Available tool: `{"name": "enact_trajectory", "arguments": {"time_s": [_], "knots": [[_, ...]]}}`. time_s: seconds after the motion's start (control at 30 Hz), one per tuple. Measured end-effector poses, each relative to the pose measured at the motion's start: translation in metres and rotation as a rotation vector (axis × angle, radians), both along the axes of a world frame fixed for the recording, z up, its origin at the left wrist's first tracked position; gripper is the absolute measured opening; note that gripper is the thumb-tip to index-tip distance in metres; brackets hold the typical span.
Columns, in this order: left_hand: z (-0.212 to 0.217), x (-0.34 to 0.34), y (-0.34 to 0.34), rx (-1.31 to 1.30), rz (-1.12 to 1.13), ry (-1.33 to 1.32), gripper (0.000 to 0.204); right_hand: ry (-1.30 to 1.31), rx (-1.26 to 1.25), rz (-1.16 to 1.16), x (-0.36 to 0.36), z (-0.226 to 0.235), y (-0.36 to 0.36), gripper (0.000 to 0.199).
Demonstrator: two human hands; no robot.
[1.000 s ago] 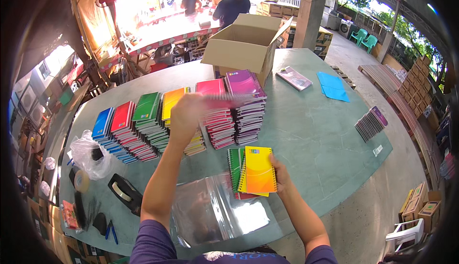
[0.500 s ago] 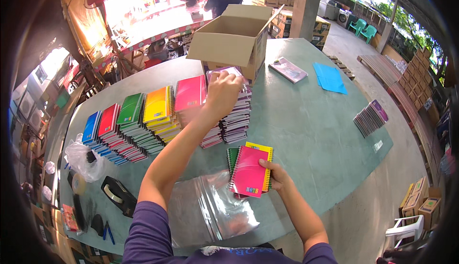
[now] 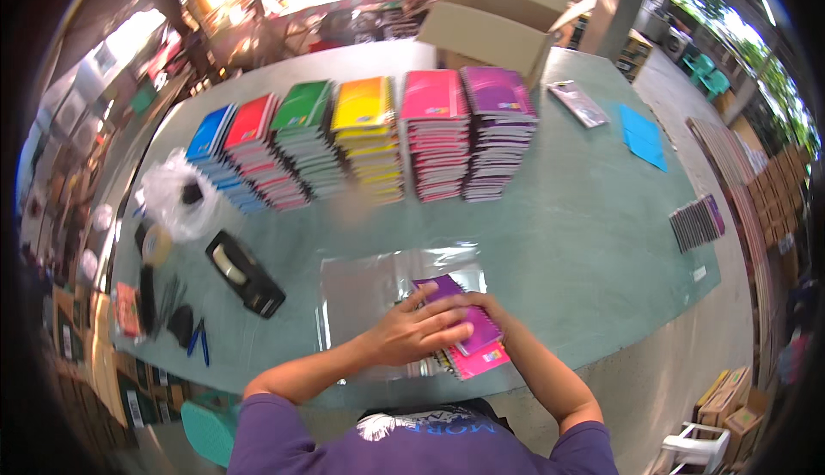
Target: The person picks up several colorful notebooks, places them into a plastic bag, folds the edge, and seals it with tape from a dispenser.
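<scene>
A small bundle of spiral notebooks is in front of me, with a purple notebook (image 3: 483, 327) on top and a pink notebook (image 3: 488, 360) sticking out below it. My left hand (image 3: 419, 330) lies across the purple cover with its fingers stretched out and apart. At the bundle's right edge, my right hand (image 3: 491, 310) is closed on the notebooks; part of its grip is hidden. Beneath the bundle and to its left, a clear plastic bag (image 3: 361, 290) lies flat. Beyond stand tall stacks of notebooks, among them a yellow stack (image 3: 365, 105), a pink stack (image 3: 432, 95) and a purple stack (image 3: 497, 92).
An open cardboard box (image 3: 494, 19) stands behind the stacks. A black tape dispenser (image 3: 245, 273), blue-handled pliers (image 3: 198, 342) and a crumpled plastic bag (image 3: 176, 196) are at left. On the right are a blue sheet (image 3: 643, 137), a wrapped pack (image 3: 577, 104) and a dark stack (image 3: 697, 224).
My left hand has come back from the purple stack to the bundle, where a purple notebook now tops the pink one. The bundle is lower and tilted. The head view has shifted.
</scene>
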State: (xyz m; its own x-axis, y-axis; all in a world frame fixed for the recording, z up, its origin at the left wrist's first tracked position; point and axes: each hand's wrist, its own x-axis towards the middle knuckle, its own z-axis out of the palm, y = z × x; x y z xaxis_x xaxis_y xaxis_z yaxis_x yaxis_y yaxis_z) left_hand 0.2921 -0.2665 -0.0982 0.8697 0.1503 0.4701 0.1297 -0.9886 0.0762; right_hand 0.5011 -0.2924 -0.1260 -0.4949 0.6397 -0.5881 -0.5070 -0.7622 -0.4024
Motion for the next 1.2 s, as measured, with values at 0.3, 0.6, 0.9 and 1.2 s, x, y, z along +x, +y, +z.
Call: {"name": "enact_trajectory", "arguments": {"time_s": [0.3,0.6,0.9,1.2], "knots": [[-0.090,-0.069,-0.042,-1.540,0.628,-0.654,0.096,-0.733,1.050,-0.089,-0.103,-0.037,-0.030,0.099],[-0.081,-0.071,-0.062,-1.093,0.572,-0.662,0.092,-0.646,1.039,-0.275,-0.114,-0.052,-0.036,0.105],[-0.106,-0.061,-0.049,-1.021,0.584,-0.436,0.074,-0.837,1.058,-0.171,-0.093,-0.072,-0.036,0.086],[-0.115,-0.034,-0.043,-1.017,0.528,-0.502,0.068,-0.847,1.106,-0.219,-0.065,-0.083,-0.037,0.082]]}}
